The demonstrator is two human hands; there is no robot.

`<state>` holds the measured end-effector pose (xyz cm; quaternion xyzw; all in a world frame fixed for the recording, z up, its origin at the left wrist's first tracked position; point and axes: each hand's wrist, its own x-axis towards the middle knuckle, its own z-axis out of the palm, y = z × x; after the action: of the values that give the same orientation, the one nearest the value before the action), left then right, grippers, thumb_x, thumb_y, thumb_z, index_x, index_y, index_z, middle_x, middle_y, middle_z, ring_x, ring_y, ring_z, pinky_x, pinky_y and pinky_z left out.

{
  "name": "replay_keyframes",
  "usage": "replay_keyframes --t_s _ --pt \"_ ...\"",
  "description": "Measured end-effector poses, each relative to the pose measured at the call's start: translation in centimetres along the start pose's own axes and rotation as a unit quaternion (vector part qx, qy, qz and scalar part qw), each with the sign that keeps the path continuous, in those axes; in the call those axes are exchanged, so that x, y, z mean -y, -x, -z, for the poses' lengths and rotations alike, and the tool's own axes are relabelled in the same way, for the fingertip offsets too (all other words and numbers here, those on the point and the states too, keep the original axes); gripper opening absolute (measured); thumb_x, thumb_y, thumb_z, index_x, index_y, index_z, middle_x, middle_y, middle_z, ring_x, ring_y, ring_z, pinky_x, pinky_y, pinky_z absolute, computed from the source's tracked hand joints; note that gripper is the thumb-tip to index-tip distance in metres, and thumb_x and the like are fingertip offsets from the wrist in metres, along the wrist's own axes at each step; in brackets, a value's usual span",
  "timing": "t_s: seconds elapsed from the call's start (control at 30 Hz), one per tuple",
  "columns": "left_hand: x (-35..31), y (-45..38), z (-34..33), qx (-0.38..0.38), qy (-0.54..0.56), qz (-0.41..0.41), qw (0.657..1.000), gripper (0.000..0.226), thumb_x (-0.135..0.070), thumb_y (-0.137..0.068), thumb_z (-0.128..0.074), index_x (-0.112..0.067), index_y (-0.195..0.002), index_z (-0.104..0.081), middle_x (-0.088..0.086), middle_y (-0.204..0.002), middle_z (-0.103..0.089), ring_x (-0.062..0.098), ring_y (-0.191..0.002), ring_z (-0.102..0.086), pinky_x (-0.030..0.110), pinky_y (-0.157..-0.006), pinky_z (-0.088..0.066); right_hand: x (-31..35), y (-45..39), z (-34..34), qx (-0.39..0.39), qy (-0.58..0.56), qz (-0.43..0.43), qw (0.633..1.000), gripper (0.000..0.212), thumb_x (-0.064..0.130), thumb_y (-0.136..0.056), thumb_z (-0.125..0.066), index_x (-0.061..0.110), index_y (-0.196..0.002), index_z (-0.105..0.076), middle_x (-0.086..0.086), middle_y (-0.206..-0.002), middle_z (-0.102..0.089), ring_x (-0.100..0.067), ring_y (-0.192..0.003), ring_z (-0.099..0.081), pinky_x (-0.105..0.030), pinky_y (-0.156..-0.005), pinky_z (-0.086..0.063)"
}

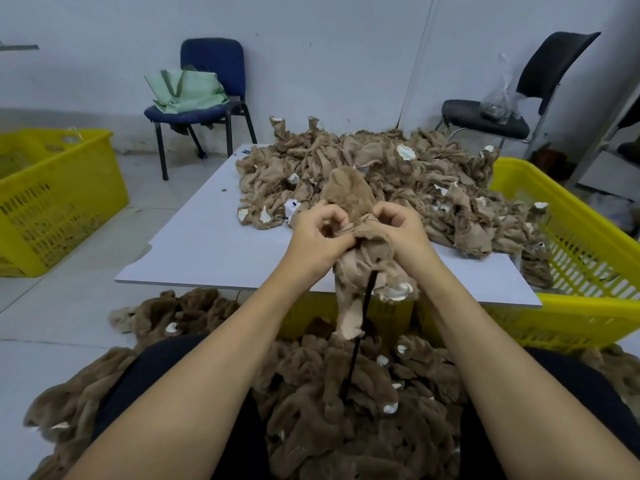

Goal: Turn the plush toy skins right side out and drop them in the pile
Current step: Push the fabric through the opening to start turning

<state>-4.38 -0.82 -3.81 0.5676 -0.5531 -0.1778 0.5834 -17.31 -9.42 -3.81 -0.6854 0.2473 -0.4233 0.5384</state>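
Bare table (207, 244) left of hands; heap of skins (398, 174) blocks far side

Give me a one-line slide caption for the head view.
Both hands, left hand and right hand, grip a half-turned plush skin above the table.

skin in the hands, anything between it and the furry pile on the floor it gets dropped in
Nothing visible blocks the drop. Both hands, left hand and right hand, grip the skin above the furry pile. A black rod runs down through it into the pile.
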Motion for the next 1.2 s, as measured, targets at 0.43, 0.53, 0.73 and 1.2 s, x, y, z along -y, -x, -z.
replay_keyframes --t_s 0.43,0.53,0.73,1.2 --pt "0.8 -1.5 0.0 -0.109 -0.008 0.036 0.993 0.033 0.011 -0.083 -0.064 0.006 -0.058 -0.044 0.01 -0.058 -0.04 0.012 -0.055 -0.033 0.025 -0.061 -0.036 0.0 0.3 2.5 0.236 -0.169 -0.119 0.949 0.023 0.005 -0.089 -0.064 0.006 -0.112 -0.068 0.0 -0.092 -0.074 -0.007 -0.077 -0.07 -0.015 -0.064 -0.053" --pt "1.0 -1.5 0.2 -0.119 0.024 0.056 0.991 0.034 0.008 -0.083 -0.068 0.009 -0.056 -0.047 0.011 -0.057 -0.041 0.011 -0.055 -0.035 0.02 -0.06 -0.04 0.2 0.3 3.1 0.267 -0.155 -0.138 0.941 0.044 0.001 -0.085 -0.067 0.002 -0.128 -0.06 -0.009 -0.115 -0.072 -0.019 -0.096 -0.072 -0.025 -0.074 -0.059" --pt "0.7 -0.3 -0.2 -0.072 0.046 0.048 0.995 0.022 0.001 -0.084 -0.073 0.011 -0.068 -0.061 0.028 -0.067 -0.055 0.015 -0.063 -0.049 0.027 -0.058 -0.045 -0.1 0.3 2.1 0.132 -0.019 -0.048 0.99 0.014 -0.002 -0.078 -0.078 0.004 -0.082 -0.066 0.007 -0.071 -0.07 -0.013 -0.058 -0.065 -0.023 -0.054 -0.055" --pt "0.6 -0.4 -0.3 0.076 0.117 0.043 0.989 0.004 -0.003 -0.096 -0.06 -0.003 -0.093 -0.061 0.001 -0.091 -0.063 0.012 -0.09 -0.061 0.025 -0.075 -0.05 -0.4 0.4 0.8 -0.019 0.0 0.053 0.998 0.032 -0.007 -0.082 -0.073 0.007 -0.063 -0.051 0.01 -0.056 -0.049 -0.007 -0.05 -0.041 -0.02 -0.044 -0.034"
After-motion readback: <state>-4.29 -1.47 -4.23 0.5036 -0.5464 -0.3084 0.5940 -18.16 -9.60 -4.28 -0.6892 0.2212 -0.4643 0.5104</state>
